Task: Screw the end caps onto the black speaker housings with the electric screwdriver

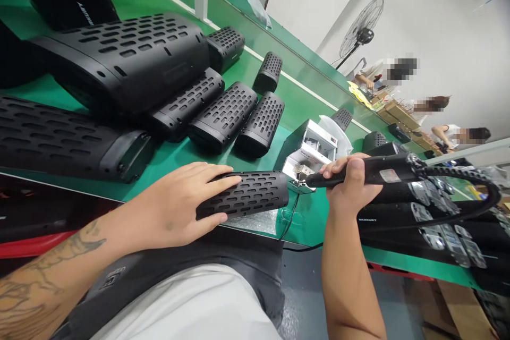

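Note:
My left hand (185, 204) lies over a black slotted housing (251, 194), its fingers and thumb spread around the left end. The housing rests on its side near the table's front edge, above a bit of clear bubble wrap (255, 222). In my right hand (350, 180) is a black electric screwdriver (388, 170), gripped round the body with a cable running off to the right. Its tip points left and reaches the front of a white and black screw feeder (306, 151). Whether a screw sits on the tip is too small to tell.
Several more slotted housings (225, 117) stand and lie on the green table (292, 85) at the left. Long black parts with metal plates (432, 228) lie at the right. A standing fan (362, 34) and several people at work are beyond. A black cord (292, 218) hangs off the front edge.

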{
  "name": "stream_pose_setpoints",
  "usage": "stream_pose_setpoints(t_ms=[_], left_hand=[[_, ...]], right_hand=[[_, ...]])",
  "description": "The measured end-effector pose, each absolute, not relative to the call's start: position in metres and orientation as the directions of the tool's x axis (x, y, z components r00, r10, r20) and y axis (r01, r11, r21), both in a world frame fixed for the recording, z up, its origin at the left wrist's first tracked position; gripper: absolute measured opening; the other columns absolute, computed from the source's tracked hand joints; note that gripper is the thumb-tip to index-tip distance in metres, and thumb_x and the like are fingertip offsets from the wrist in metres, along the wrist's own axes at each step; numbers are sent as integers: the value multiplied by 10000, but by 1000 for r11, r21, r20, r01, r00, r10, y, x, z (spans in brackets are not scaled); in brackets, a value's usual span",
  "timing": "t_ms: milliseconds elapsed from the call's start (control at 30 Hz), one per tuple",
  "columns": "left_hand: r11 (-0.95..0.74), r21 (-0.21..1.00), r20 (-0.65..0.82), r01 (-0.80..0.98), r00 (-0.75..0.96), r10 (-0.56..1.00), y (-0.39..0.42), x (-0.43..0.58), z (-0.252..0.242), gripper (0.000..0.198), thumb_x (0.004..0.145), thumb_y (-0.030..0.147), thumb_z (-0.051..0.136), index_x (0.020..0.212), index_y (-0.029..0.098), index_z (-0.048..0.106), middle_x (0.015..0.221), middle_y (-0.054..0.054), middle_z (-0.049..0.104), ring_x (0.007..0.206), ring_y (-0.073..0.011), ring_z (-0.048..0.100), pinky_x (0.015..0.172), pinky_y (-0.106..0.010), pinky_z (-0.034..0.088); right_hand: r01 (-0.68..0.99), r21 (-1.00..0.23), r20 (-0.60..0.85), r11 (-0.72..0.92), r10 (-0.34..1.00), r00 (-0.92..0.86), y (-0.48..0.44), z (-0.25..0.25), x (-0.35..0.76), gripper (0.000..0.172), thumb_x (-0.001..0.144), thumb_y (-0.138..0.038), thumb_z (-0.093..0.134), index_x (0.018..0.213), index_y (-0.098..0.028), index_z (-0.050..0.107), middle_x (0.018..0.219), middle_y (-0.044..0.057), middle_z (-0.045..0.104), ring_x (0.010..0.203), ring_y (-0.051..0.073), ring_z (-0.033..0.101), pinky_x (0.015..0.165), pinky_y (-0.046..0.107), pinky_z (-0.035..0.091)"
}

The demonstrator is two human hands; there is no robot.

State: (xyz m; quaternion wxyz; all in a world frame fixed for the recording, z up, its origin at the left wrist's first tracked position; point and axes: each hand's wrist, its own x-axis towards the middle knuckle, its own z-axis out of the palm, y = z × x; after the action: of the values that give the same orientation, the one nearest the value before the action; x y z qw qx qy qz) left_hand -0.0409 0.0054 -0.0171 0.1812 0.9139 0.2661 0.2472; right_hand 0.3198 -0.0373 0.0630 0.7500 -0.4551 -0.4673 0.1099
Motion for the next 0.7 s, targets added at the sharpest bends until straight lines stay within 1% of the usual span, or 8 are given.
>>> stream_pose_setpoints(t_ms=[133,267,333,467,533,600,667,700], left_hand=[[-751,539,420,382,651,632,0,-60,-37,661,1096,503,753,1731,375,623,1790,-107,619,1562,-428,677,1306,-621,590],[-704,604,433,373,588,683,-12,-70,-56,801,1081,521,784,1816,396,490,1851,-120,533,1603,-433,642,1336,-614,572],[-685,621,424,381,571,702,-18,-70,-61,837,1065,546,802,1816,386,470,1863,-134,506,1623,-445,620,1356,-627,556],[-630,675,367,384,566,738,-25,-64,-62,917,998,489,879,1800,357,454,1878,-158,465,1654,-444,593,1377,-624,547],[-596,715,341,365,561,754,-25,-61,-64,967,960,442,919,1796,337,445,1890,-173,437,1669,-442,580,1381,-618,547],[-587,736,344,336,561,752,-24,-60,-66,991,930,410,953,1780,320,451,1883,-190,431,1688,-445,558,1392,-633,533],[-605,736,370,303,568,735,-23,-59,-67,1009,907,391,980,1766,310,457,1860,-207,444,1691,-447,550,1395,-654,524],[-616,733,384,288,573,724,-22,-59,-67,1014,899,380,988,1761,308,458,1850,-213,450,1686,-445,556,1391,-657,528]], right_hand=[[256,-776,613,576,595,520,-42,66,317,319,931,-453,954,912,-222,736,598,-72,678,434,150,617,483,320,607],[257,-747,643,613,570,512,-55,85,306,297,919,-454,942,922,-235,741,594,-81,679,431,149,609,485,316,616],[238,-736,654,634,574,492,-66,98,297,309,925,-501,927,934,-248,750,597,-85,678,417,150,593,473,320,612],[122,-722,682,682,669,297,-91,118,264,334,995,-601,870,1006,-272,819,638,-71,717,420,169,611,495,366,644],[42,-763,632,646,729,265,-104,121,237,335,994,-614,886,1029,-286,831,666,-69,722,457,170,624,552,384,661],[-40,-827,526,560,797,297,-114,121,206,335,967,-601,947,1002,-296,813,682,-73,714,485,160,620,594,386,648],[-84,-873,438,481,848,297,-120,118,180,341,977,-584,970,962,-302,779,680,-83,708,494,156,629,621,394,642],[-89,-884,423,459,866,266,-121,115,171,348,995,-593,957,959,-302,768,680,-87,708,494,155,639,629,398,645]])
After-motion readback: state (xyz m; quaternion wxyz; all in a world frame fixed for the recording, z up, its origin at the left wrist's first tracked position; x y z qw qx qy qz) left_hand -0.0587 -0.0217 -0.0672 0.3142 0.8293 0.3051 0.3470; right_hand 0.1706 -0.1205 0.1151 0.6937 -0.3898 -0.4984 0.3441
